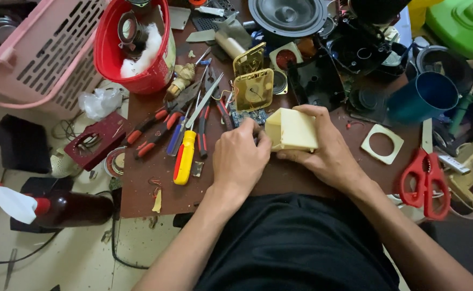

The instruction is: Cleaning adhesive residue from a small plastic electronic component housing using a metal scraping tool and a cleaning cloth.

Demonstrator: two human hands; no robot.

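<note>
My right hand (pixel 325 148) holds a cream plastic casing (pixel 292 130) over the near edge of a brown work board (pixel 155 188). My left hand (pixel 240 156) rests with curled fingers against the casing's left side, over a small blue circuit board (pixel 247 116); what its fingertips pinch is hidden. Beyond them stands a yellowed plastic panel (pixel 253 89) with a round opening and thin wires. To the left lies a yellow and red screwdriver (pixel 184 156).
Red-handled pliers (pixel 155 125) and cutters lie left of the screwdriver. A red bucket (pixel 134 51) and pink basket (pixel 37 54) stand at back left, a large speaker (pixel 287 15) and black parts behind. Red scissors (pixel 425 180), a cream ring frame (pixel 382 144) and a blue cup (pixel 425 97) sit right.
</note>
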